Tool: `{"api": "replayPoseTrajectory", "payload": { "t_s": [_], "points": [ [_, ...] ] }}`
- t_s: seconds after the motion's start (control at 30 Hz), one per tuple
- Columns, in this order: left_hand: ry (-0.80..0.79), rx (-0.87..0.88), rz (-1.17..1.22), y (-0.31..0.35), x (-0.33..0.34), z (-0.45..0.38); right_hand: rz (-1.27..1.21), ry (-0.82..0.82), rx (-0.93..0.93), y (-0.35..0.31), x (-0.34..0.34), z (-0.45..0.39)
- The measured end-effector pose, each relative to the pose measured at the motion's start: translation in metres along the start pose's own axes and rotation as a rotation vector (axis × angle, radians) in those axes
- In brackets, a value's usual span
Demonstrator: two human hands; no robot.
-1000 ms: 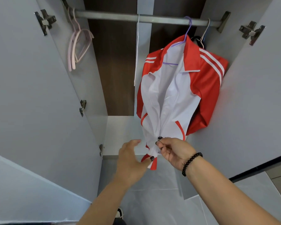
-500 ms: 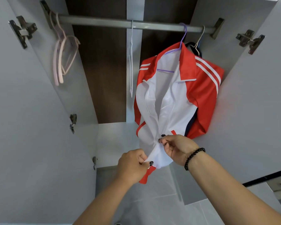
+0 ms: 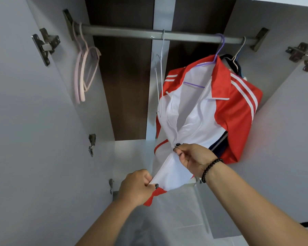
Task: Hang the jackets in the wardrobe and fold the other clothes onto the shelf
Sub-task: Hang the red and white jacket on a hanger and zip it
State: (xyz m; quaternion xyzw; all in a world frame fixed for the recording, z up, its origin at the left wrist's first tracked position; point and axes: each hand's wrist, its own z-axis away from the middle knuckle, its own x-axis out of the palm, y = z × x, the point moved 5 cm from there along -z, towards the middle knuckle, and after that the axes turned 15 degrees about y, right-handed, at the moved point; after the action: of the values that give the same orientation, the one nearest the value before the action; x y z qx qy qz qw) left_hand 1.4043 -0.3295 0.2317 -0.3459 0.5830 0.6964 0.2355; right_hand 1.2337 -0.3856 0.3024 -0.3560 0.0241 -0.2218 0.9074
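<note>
Hanging from the purple hanger (image 3: pixel 219 50) on the rail (image 3: pixel 124 33), the red/white jacket (image 3: pixel 236 107) is pinched at hem by left hand (image 3: pixel 137 187), at mid-front by right hand (image 3: pixel 194 159). Risk: excess downward pull could unhook hanger.

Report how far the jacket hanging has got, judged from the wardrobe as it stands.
Done: the red and white track jacket hangs on a purple wire hanger from the grey metal rail, with a dark garment behind it. In hand: the left hand grips the hem while the right hand pinches the front higher up, apparently zipping it. Left: pink hangers and a white one are bare; no folded clothes in view.
</note>
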Motion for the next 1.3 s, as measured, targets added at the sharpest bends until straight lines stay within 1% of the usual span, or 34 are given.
{"api": "replayPoseTrajectory", "payload": {
  "t_s": [0.2,0.3,0.4,0.5,0.6,0.9,0.97,1.03,1.17,1.23,1.3],
  "points": [
    [0.210,0.145,0.239,0.051,-0.001,-0.034,0.123,-0.097,-0.004,-0.011,0.019,-0.014],
    [0.257,0.190,0.215,0.067,0.006,-0.052,0.129,-0.107,0.013,-0.024,0.017,-0.029],
    [0.235,0.185,0.119,0.076,0.017,-0.070,0.125,-0.100,0.049,-0.042,0.012,-0.048],
    [0.204,0.154,0.033,0.082,0.030,-0.088,0.103,-0.081,0.089,-0.062,0.007,-0.069],
    [0.178,0.104,0.000,0.085,0.043,-0.104,0.095,-0.077,0.106,-0.081,0.007,-0.089],
    [0.159,-0.110,0.000,0.074,0.069,-0.129,0.119,-0.109,0.141,-0.113,0.010,-0.130],
    [0.146,-0.123,-0.011,0.075,0.072,-0.133,0.127,-0.113,0.135,-0.113,0.013,-0.133],
    [0.160,-0.081,0.008,0.084,0.072,-0.139,0.137,-0.125,0.121,-0.114,0.016,-0.135],
    [0.303,0.036,0.210,0.118,0.056,-0.152,0.180,-0.157,0.102,-0.116,0.020,-0.135],
    [0.296,0.096,0.219,0.130,0.053,-0.160,0.186,-0.153,0.094,-0.117,0.020,-0.137],
    [0.240,0.134,0.171,0.135,0.056,-0.166,0.154,-0.129,0.092,-0.120,0.017,-0.140]
  ]
}}
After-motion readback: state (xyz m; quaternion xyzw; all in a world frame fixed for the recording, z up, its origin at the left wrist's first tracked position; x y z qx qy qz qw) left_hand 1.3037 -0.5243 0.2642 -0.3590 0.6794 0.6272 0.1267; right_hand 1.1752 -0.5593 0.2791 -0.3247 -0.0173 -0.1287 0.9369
